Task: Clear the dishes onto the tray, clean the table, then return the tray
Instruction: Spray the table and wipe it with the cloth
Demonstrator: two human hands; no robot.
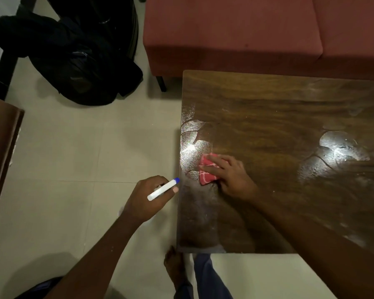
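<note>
While the head view shows no dishes and no tray, the step in hand looks to be the wiping of the table (pixel 268 108). The right hand (pixel 229 178) lies on a red patterned cloth (pixel 206 172) near the table's left edge, its fingers (pixel 212 168) laid fairly straight and close together across the cloth, pressing it flat to the wood. The left hand (pixel 147 197) hangs just off that edge, over the floor (pixel 73 147), fingers curled round a slim white bottle (pixel 163 189) with a blue tip – probably the cleaner, though no label can be read. Shiny wet streaks (pixel 341 149) glare on the right part of the top, and more lie around the cloth. To do this well, I would keep the palm's weight even on the cloth and draw it in long overlapping passes along the grain, working from this edge toward the streaks on the right, so no film dries in arcs. The bottle is best kept clear of the wood and aimed away until needed. A red sofa (pixel 235 29) stands beyond the table and a black bag (pixel 78 61) lies on the floor at left.
</note>
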